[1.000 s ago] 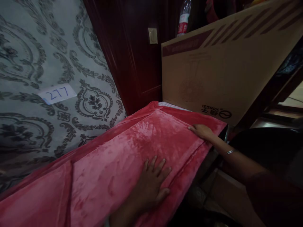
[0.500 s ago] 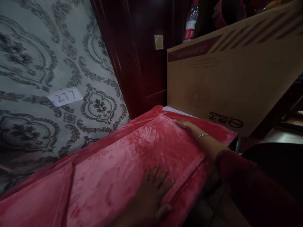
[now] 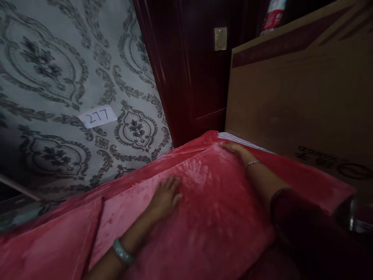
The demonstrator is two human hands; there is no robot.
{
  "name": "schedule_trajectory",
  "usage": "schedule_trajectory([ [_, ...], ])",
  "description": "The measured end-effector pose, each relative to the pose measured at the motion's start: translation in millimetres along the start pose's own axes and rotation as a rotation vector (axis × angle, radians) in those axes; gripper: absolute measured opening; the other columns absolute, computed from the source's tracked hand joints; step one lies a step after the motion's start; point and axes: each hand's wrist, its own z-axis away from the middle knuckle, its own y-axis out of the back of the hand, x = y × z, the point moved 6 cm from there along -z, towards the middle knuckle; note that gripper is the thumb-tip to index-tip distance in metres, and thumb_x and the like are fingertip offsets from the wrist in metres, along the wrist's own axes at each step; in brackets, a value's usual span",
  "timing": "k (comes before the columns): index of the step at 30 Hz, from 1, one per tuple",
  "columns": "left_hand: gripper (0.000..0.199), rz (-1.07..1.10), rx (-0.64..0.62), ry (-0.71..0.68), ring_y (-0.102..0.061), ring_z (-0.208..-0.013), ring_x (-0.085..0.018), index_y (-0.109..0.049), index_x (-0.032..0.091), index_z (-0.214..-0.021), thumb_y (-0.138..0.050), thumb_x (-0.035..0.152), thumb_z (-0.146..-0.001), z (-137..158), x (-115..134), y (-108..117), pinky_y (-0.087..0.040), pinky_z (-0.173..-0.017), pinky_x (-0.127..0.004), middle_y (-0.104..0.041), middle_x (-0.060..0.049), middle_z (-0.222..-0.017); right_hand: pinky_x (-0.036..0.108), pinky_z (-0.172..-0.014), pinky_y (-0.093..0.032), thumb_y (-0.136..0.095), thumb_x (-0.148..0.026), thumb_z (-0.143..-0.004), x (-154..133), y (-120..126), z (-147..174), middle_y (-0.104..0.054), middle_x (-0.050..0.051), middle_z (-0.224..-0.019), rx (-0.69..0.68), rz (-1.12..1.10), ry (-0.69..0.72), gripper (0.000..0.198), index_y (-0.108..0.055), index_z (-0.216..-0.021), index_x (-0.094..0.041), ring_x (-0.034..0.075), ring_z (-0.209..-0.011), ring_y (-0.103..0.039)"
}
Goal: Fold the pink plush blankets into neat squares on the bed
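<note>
- across the middle of the view, by the patterned wall (image 3: 97, 60), lies the red plush cloth (image 3: 210, 210), running from the near left to the far corner beside a cardboard box (image 3: 274, 93).
- the left hand (image 3: 165, 196) is open, palm down on the cloth, fingers a little apart, gripping nothing.
- the right hand (image 3: 237, 149) reaches to the far end of the cloth's upper layer, fingers at its edge; whether they pinch it or only rest there, i cannot tell.
- done, as i judge it: most of the upper layer lies spread, its far end fairly straight.
- left, by the same judgement: marks in the pile, a raised seam at the near-left flap (image 3: 58, 241), and a near edge too dark to read.
- at the far end a striped cloth (image 3: 243, 139) peeps out from under the red.
- wall and box hem in that end, with a dark red panel (image 3: 189, 70) behind; a bottle (image 3: 273, 17) stands by the box's top edge.
- a numbered paper (image 3: 98, 116) sits on the wall, out of the way.
</note>
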Motion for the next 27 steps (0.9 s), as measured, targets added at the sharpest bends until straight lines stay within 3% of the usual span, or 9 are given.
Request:
schedule_trajectory([
  [2,0.057,-0.121,0.012,0.196,-0.032,-0.150,-0.037,-0.043,0.016,-0.152,-0.044,0.037,-0.099,-16,-40,6,-0.023,-0.120,-0.064,-0.033,-0.020,-0.163,0.043,-0.091,-0.052,-0.062,-0.039,-0.093,-4,-4,-8,-0.073,0.015,-0.110,0.007,0.101,0.002,0.033,-0.074,-0.108,-0.012,0.028,-0.100,-0.068],
  [4,0.054,-0.190,0.046,0.348,-0.041,-0.144,-0.037,-0.048,0.013,-0.148,-0.040,0.036,-0.101,-23,-74,12,-0.026,-0.118,-0.063,-0.043,-0.022,-0.157,0.037,-0.085,-0.052,-0.063,-0.035,-0.092,-5,-10,-12,-0.074,0.013,-0.100,0.022,0.181,0.031,0.028,-0.075,-0.096,-0.011,0.027,-0.095,-0.068],
  [8,0.045,-0.161,0.124,0.455,-0.062,-0.117,-0.030,-0.067,0.012,-0.123,-0.035,0.037,-0.102,-22,-117,14,-0.044,-0.103,-0.043,-0.068,-0.019,-0.125,0.032,-0.081,-0.050,-0.052,-0.034,-0.097,1,-18,-9,-0.075,0.014,-0.100,0.109,0.276,0.122,0.032,-0.074,-0.095,-0.012,0.027,-0.095,-0.069],
  [11,0.042,-0.092,0.133,0.458,-0.068,-0.103,-0.027,-0.070,0.013,-0.105,-0.036,0.037,-0.101,-19,-133,11,-0.048,-0.090,-0.035,-0.074,-0.017,-0.107,0.032,-0.087,-0.048,-0.047,-0.033,-0.099,4,-19,-6,-0.073,0.018,-0.116,0.191,0.324,0.185,0.034,-0.072,-0.110,-0.012,0.029,-0.108,-0.066],
  [15,0.043,-0.016,0.044,0.499,-0.069,-0.106,-0.028,-0.068,0.017,-0.109,-0.035,0.044,-0.102,-19,-143,5,-0.048,-0.084,-0.034,-0.075,-0.015,-0.110,0.034,-0.088,-0.049,-0.046,-0.034,-0.100,4,-20,-6,-0.072,0.020,-0.119,0.251,0.401,0.220,0.038,-0.069,-0.121,-0.012,0.031,-0.111,-0.066],
  [20,0.044,-0.061,0.040,0.538,-0.068,-0.110,-0.030,-0.067,0.016,-0.114,-0.035,0.044,-0.101,-18,-150,6,-0.048,-0.086,-0.035,-0.074,-0.016,-0.116,0.032,-0.085,-0.050,-0.046,-0.040,-0.101,7,-21,-13,-0.073,0.018,-0.115,0.137,0.488,0.157,0.040,-0.072,-0.114,-0.013,0.029,-0.107,-0.068],
  [24,0.051,-0.055,0.052,0.523,-0.068,-0.109,-0.029,-0.071,0.017,-0.113,-0.028,0.043,-0.101,-10,-169,9,-0.048,-0.089,-0.035,-0.075,-0.015,-0.114,0.037,-0.087,-0.051,-0.036,-0.049,-0.104,5,-14,-19,-0.072,0.021,-0.115,0.046,0.502,0.126,0.056,-0.074,-0.112,-0.009,0.032,-0.107,-0.068],
  [27,0.056,-0.050,0.045,0.596,-0.067,-0.112,-0.031,-0.072,0.017,-0.117,-0.027,0.045,-0.101,-2,-185,10,-0.049,-0.090,-0.037,-0.075,-0.015,-0.116,0.037,-0.086,-0.051,-0.050,-0.048,-0.099,7,-16,-21,-0.071,0.021,-0.118,-0.011,0.536,0.120,0.048,-0.074,-0.113,-0.009,0.033,-0.108,-0.068],
])
